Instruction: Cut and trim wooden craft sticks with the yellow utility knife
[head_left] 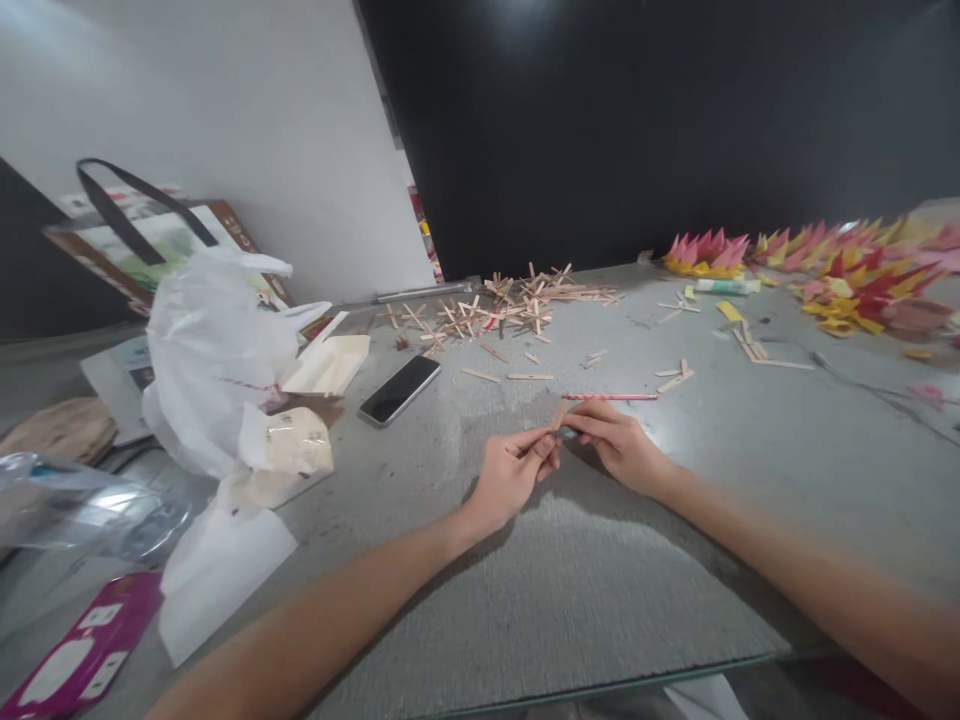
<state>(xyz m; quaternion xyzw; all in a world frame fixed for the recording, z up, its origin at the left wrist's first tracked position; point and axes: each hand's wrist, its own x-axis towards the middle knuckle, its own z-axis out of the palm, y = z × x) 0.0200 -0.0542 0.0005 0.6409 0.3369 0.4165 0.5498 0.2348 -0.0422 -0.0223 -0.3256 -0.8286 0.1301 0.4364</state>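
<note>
Both hands meet over the middle of the grey table (480, 580). My left hand (508, 474) is closed, its thumb and fingers pinching a short flat wooden stick (559, 413). My right hand (621, 446) pinches the same stick from the other side; part of the stick is hidden by the fingers. Just beyond the right hand lies a red-striped pencil (611, 397). A few loose wooden sticks (529, 377) are scattered past the hands, in front of a heap of sticks joined in cross and star shapes (517, 308).
A black phone (401, 388) lies left of centre. Farther left are a white plastic bag (214, 350), a food wrapper (296, 445), a clear bottle (97, 505) and a magenta packet (90, 640). Pink and yellow paper flowers (705, 255) and a glue tube (726, 287) sit at the back right.
</note>
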